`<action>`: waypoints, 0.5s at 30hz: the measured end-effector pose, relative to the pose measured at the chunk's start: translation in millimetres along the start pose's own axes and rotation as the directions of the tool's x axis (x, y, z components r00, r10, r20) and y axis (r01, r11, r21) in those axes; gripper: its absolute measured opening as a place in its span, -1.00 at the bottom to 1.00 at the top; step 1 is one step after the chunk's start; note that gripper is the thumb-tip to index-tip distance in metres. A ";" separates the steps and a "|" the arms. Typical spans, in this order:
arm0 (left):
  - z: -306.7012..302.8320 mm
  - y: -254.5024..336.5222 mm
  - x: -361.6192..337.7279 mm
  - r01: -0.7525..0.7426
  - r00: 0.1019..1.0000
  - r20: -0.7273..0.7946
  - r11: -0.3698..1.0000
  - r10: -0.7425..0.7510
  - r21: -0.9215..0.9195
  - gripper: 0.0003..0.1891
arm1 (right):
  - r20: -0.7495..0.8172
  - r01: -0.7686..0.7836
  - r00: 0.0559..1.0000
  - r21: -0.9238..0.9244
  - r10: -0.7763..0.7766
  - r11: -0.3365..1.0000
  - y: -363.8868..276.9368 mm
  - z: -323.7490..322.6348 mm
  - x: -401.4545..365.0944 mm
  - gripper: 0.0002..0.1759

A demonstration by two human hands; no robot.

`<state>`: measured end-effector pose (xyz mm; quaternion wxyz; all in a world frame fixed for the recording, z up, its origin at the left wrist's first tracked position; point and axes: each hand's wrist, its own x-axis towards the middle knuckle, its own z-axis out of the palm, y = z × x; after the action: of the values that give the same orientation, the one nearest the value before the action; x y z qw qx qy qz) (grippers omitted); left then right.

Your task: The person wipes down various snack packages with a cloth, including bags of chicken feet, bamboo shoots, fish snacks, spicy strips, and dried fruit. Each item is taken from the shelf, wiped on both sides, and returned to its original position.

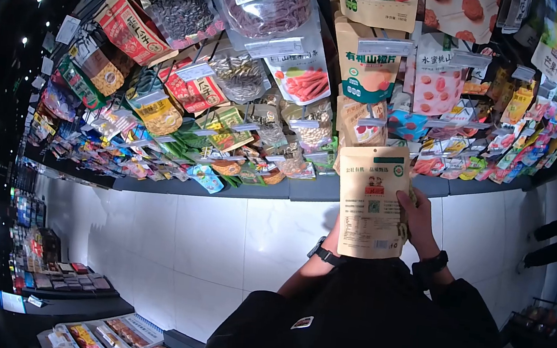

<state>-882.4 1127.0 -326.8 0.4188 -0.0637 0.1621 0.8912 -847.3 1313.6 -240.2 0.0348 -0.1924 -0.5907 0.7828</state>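
Note:
A brown kraft-paper snack pouch (372,209) is held upright in front of my chest. Its printed face, with a small red logo, a square code, a table of text and a barcode, is turned toward me. My right hand (417,221) grips the pouch's right edge, thumb on the front and the other fingers around behind. From the left, my left forearm (313,264) reaches up to the pouch, but the pouch hides my left hand's fingers. Just beyond the pouch's top edge hangs another light-brown pouch (361,125) on the rack.
A curved rack of hanging snack bags (300,73) with price tags spans the far side. White floor tiles (210,235) lie between it and me. Another person's dark-clothed legs (553,240) show at right. A snack tray (105,336) sits at lower left.

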 end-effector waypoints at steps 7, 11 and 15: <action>17.5 2.7 -2.8 0.114 0.983 0.159 0.979 -0.087 -0.168 -0.42 | -0.201 0.239 0.955 0.077 -0.220 0.968 9.7 -24.6 10.9 -0.58; 19.4 5.5 2.7 0.133 0.981 0.166 0.975 -0.103 -0.176 -0.43 | -0.061 0.360 0.932 0.251 -0.357 0.898 -24.5 -10.7 -3.0 -0.48; 19.1 4.4 10.2 0.149 0.979 0.165 0.973 -0.120 -0.178 -0.43 | 0.001 0.418 0.900 0.281 -0.436 0.864 -39.1 25.9 -8.4 -0.39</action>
<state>-891.9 1138.4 -310.4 0.4818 -0.0453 0.0392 0.8742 -855.2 1299.3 -195.4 0.2142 -0.0248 -0.5056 0.8354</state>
